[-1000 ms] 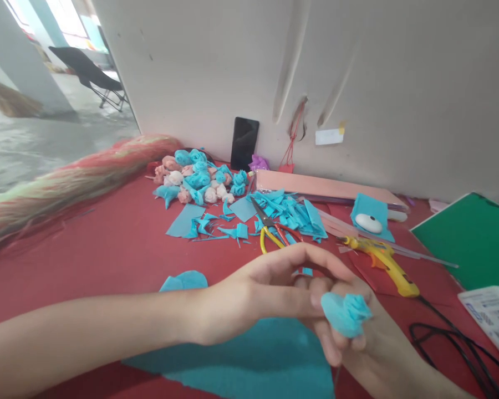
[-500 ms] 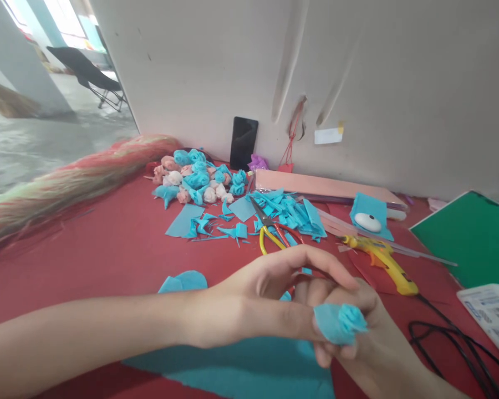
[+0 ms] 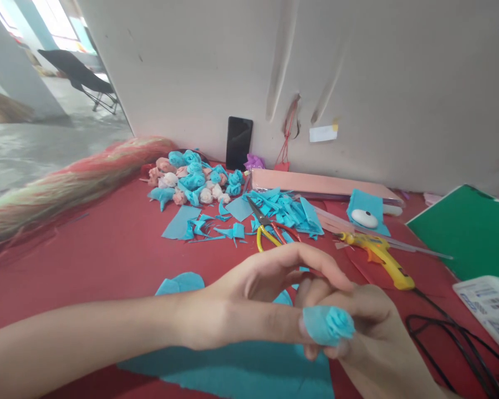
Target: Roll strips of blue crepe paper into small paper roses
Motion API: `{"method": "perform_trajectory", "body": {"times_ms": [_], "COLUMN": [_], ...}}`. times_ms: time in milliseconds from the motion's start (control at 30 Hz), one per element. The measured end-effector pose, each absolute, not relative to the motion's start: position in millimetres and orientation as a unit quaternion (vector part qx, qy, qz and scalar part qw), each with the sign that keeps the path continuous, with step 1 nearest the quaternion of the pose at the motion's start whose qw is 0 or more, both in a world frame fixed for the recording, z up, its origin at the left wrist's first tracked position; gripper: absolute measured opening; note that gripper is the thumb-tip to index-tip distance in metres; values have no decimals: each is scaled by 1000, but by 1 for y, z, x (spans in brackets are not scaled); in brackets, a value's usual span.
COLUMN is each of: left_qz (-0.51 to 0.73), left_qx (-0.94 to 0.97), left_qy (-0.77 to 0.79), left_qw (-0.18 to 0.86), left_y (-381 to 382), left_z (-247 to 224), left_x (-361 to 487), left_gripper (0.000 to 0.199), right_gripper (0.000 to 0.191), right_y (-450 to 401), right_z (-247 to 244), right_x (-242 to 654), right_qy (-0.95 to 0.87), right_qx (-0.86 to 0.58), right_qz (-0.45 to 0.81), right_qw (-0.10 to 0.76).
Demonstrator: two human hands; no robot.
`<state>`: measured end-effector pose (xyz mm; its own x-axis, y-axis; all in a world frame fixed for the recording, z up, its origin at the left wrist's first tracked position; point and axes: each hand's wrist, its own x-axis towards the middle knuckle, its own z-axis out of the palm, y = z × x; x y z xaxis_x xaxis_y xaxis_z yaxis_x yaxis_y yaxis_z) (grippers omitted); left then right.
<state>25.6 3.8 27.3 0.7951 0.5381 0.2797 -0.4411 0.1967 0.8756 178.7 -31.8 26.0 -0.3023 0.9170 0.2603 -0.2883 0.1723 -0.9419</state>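
Observation:
A small blue crepe-paper rose with a loose petal on its left side is held between both hands. My left hand comes in from the left, its thumb against the petal and its index finger arched over the top. My right hand is curled beneath and behind the rose, fingers closed about its base; the exact grip is partly hidden. Below the hands lies a large blue crepe-paper sheet, with rounded blue paper pieces by the left forearm.
Behind the hands are scissors, blue paper scraps and a heap of paper roses. A yellow glue gun with a black cord lies right, near a green board. A phone leans on the wall.
The rose has turned a little, showing more of its swirled top. Both hands stay closed round it. The whole view has shifted slightly.

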Motion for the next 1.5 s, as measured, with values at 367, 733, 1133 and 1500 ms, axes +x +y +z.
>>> {"method": "perform_trajectory", "body": {"times_ms": [367,733,1133,1500], "left_qz": [340,340,380,423], "left_qx": [537,543,615,666], "left_qy": [42,61,65,80], "left_qw": [771,766,688,609], "left_y": [3,3,1,1], "left_z": [27,32,33,34], "left_x": [28,26,23,21], "left_gripper": [24,26,16,12], "right_gripper": [1,3,5,11], "right_y": [-34,-37,-39,-40], "right_z": [28,27,28,34], "right_x": [180,182,183,181], "right_qy": [-576,-576,-572,-579], "right_qx": [-292,-297,-330,-340], "right_qz": [563,555,534,504], "right_qw": [516,522,528,543]}}
